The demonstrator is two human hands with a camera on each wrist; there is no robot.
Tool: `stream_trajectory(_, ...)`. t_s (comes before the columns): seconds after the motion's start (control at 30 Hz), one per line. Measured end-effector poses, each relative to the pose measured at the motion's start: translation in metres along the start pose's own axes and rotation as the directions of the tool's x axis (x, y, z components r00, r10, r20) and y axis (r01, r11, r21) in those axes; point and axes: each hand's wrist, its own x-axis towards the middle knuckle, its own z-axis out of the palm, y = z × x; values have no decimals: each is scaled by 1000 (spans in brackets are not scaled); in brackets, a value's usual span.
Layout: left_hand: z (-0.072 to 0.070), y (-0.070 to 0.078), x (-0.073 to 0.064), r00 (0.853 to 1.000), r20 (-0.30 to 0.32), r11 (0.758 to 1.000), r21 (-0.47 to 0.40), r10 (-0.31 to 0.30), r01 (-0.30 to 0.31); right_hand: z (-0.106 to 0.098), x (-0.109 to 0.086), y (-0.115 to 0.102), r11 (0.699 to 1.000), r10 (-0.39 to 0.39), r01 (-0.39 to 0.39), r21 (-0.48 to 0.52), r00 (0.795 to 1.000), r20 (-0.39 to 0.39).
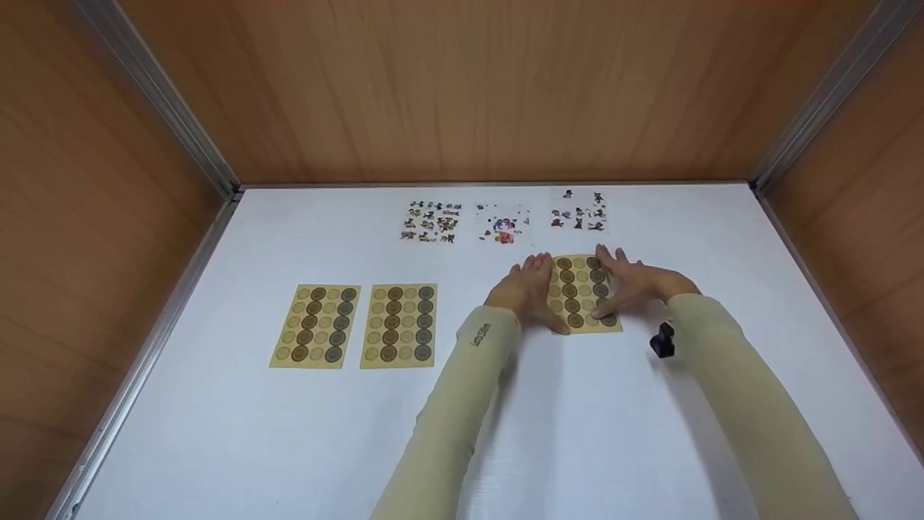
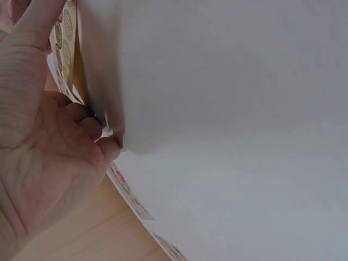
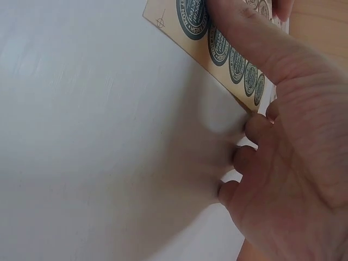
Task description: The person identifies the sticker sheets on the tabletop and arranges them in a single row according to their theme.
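Observation:
A tan sheet of round stickers [image 1: 582, 292], in columns of pale, brown and dark circles, lies between both hands at the right of centre in the head view. The left hand [image 1: 530, 292] holds its left edge, thumb near the bottom corner and fingers near the top. In the left wrist view that edge stands a little raised beside the fingers [image 2: 89, 129]. My right hand [image 1: 634, 283] grips the right edge. Its thumb [image 3: 253, 35] lies over the dark circles, while the index finger is at the far corner and the other fingertips are at the white tabletop.
Two matching sticker sheets lie to the left, one outermost [image 1: 315, 326] and one nearer the middle [image 1: 398, 326]. Behind are three clear sheets of small colourful stickers [image 1: 431, 222], [image 1: 504, 224], [image 1: 579, 213]. Wooden panels [image 1: 491, 94] wall the white table [image 1: 216, 433] at back and sides.

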Motion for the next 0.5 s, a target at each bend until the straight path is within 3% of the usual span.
stream_trajectory(0.27, 4, 0, -3, 1000, -15, 997, -81, -7, 6, 1, 1, 1, 1000, -14, 14, 1, 1000, -24)
stream_trajectory(0.5, 6, 2, -7, 1000, -13, 975, -222, -26, 22, 5, 1, 5, 999, -22, 25, 37, 998, -64)
